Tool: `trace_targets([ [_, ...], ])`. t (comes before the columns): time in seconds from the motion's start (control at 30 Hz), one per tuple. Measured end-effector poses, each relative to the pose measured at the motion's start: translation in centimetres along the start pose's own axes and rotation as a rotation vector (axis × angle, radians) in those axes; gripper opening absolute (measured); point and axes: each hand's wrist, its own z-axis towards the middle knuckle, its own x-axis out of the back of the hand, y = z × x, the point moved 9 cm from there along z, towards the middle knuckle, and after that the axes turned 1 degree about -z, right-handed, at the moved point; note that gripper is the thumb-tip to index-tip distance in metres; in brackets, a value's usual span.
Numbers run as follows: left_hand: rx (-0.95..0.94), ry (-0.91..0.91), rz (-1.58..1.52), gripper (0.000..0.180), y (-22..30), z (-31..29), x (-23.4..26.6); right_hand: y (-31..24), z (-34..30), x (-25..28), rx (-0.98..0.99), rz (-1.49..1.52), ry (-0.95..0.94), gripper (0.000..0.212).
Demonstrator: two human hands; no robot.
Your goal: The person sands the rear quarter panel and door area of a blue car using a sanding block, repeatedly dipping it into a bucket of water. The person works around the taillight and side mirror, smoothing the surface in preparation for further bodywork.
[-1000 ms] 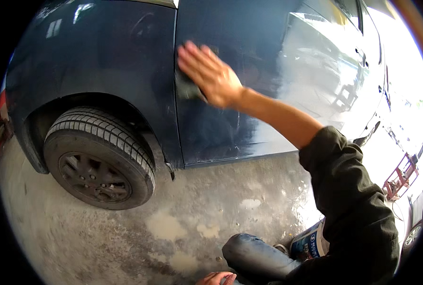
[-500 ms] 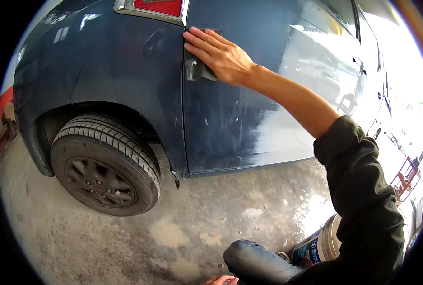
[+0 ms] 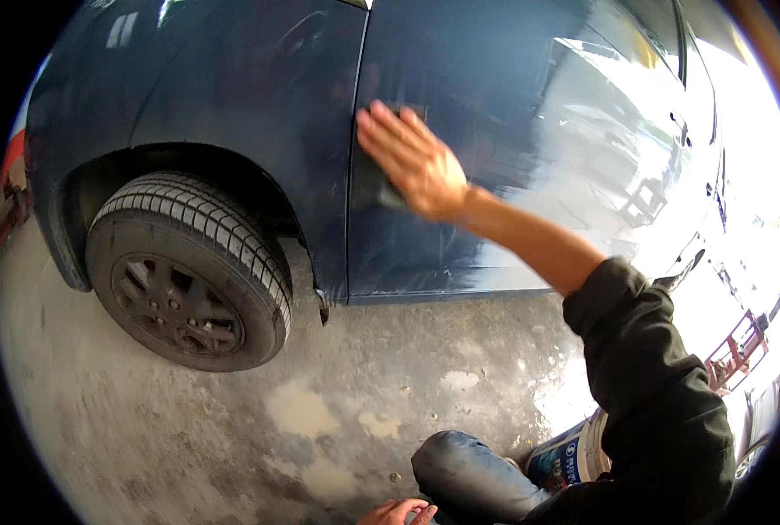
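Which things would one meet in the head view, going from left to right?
Round dark rubber-tyred wheel → bare right hand with outstretched fingers → round blue-and-white bucket → red metal frame.

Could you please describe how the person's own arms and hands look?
The right arm wears a dark, blackish, wrinkled sleeve ending near the elbow, without visible markings. The forearm is bare; the right hand wears no glove. The left hand is also ungloved; its sleeve is out of view.
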Motion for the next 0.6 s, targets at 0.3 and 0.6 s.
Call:
trace_targets([
  [0.3,0.003,0.005,0.058,0.03,0.6,0.1,-0.9,-1.7,-1.8,-1.2,0.136,0.141,0.007,0.064],
  [0.6,-0.105,0.121,0.105,0.027,1.3,0.2,-1.6,-9.8,-8.1,-6.5,0.382,0.121,-0.251,0.07],
])
